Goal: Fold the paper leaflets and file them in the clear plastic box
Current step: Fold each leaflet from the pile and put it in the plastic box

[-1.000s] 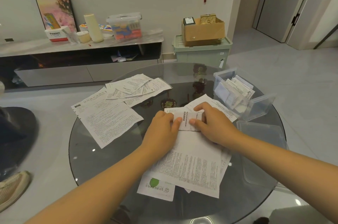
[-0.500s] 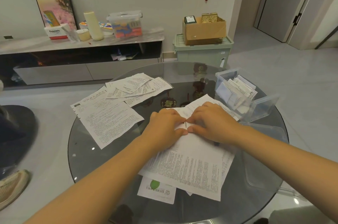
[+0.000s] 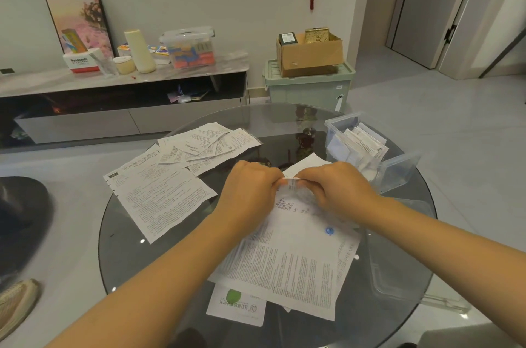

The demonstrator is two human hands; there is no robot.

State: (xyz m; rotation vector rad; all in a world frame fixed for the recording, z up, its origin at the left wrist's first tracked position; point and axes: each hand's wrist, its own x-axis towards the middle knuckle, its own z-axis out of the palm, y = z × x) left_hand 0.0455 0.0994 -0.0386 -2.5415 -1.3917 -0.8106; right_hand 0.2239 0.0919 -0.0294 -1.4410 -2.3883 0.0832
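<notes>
Leaflet: the printed leaflet [image 3: 293, 251] lies on the round glass surface [image 3: 142, 256], its far edge lifted.
Left grip: left hand [image 3: 250, 191] pinches that edge.
Right grip: right hand [image 3: 338, 188] pinches it too, fingertips nearly meeting.
Clear plastic box: box [image 3: 398, 171], beyond the right hand, holds folded leaflets upright.
Loose leaflets: stack [image 3: 170, 177], left of the hands.

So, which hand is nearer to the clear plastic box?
Right. The right hand is just beside the clear plastic box; the left hand is farther away, beyond the right one.
</notes>
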